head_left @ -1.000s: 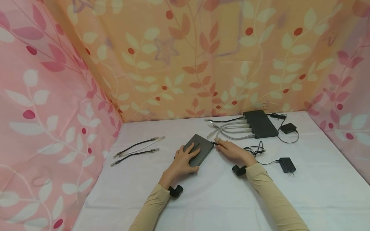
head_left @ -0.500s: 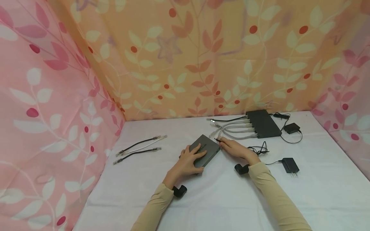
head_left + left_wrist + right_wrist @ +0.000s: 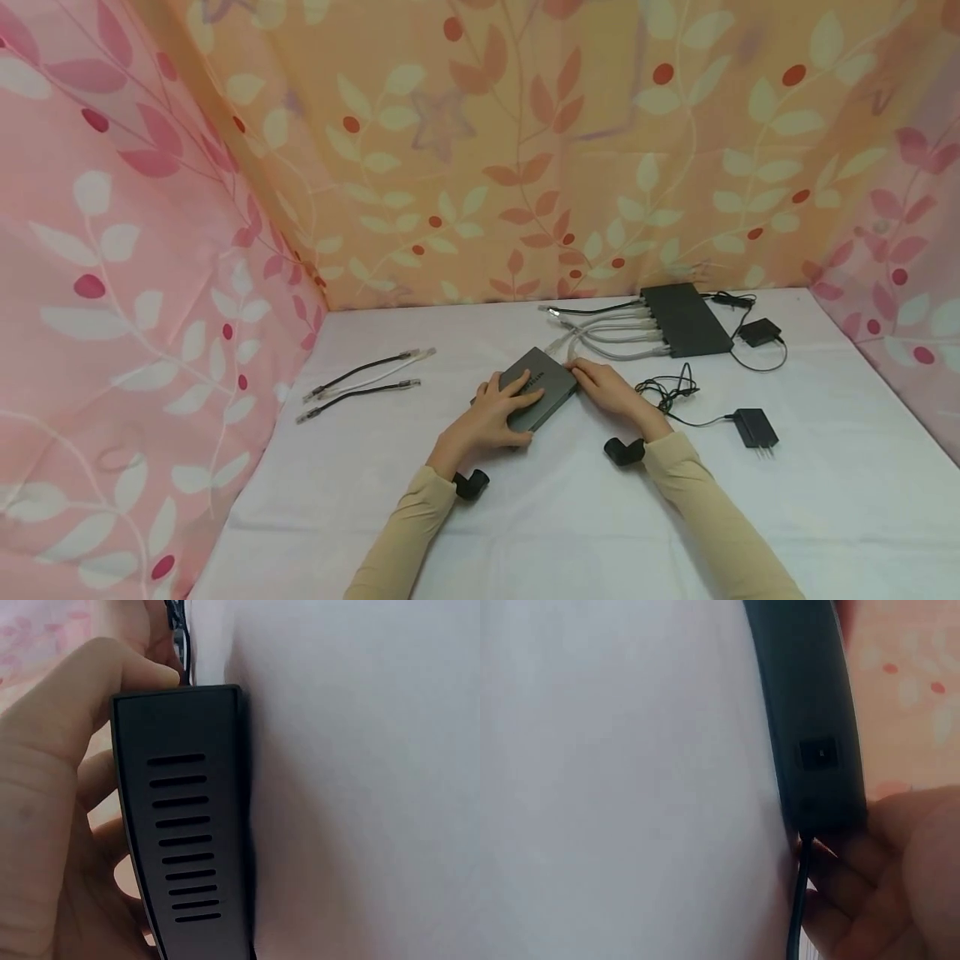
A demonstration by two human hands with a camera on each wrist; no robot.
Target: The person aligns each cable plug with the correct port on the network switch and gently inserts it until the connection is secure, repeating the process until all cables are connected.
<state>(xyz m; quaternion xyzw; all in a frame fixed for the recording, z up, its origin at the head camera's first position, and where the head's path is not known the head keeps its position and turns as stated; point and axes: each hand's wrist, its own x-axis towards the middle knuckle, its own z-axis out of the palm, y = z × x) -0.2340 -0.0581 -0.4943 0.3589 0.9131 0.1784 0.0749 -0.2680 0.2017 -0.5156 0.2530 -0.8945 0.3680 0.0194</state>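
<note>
My left hand [image 3: 487,421] holds a small dark grey network switch [image 3: 553,379], fingers spread over its top and thumb along the near side. Slots line the switch's side [image 3: 184,840] in the left wrist view. My right hand [image 3: 611,392] is at the switch's right corner, its fingers curled around the end of a thin black power cord [image 3: 799,900]; they hide the plug. A small square socket [image 3: 819,754] shows on the switch's side above those fingers. The cord lies loosely bundled [image 3: 667,390] and leads to a black power adapter [image 3: 756,428].
Behind, a larger black switch [image 3: 686,319] has several grey and black network cables [image 3: 607,325] plugged in, and a second adapter [image 3: 760,332] beside it. Three short network cables [image 3: 367,379] lie on the left. Patterned cloth walls [image 3: 450,150] enclose the white tabletop [image 3: 555,525].
The black plug tip seen earlier in my right fingers is now hidden at the switch's corner. The switch and both hands appear slightly further right, as does the whole view.
</note>
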